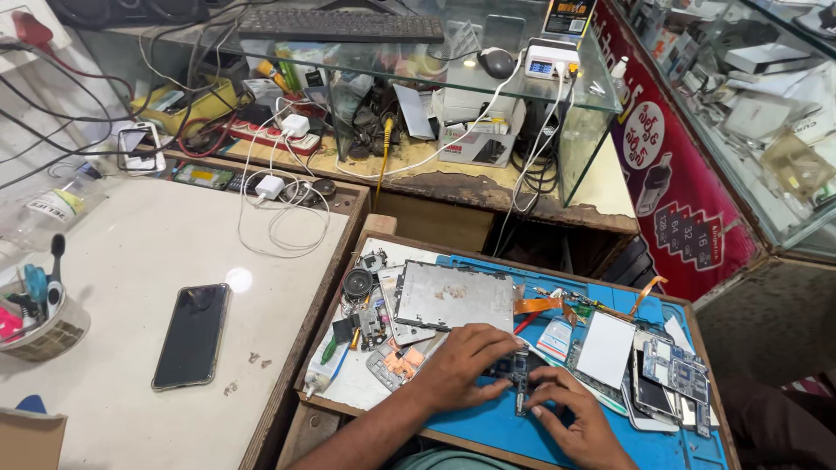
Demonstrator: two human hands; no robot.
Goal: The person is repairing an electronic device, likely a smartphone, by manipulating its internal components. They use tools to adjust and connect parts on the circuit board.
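Observation:
My left hand (466, 365) rests palm down on a blue work mat (488, 431), its fingers pressing on a small dark circuit board (520, 370). Just right of it, my right hand (570, 413) pinches the lower edge of the same board with its fingertips. A grey metal shield plate (455, 296) lies just above my left hand. Loose phone parts and copper-coloured pieces (396, 361) lie left of my left hand. The board is mostly hidden by both hands.
A black phone (192, 335) lies face up on the white counter (131, 261) at left. A cup of tools (39, 318) stands at the far left. Circuit boards (675, 374) and a white panel (605, 348) sit on the mat's right. White charger cables (279, 209) trail behind.

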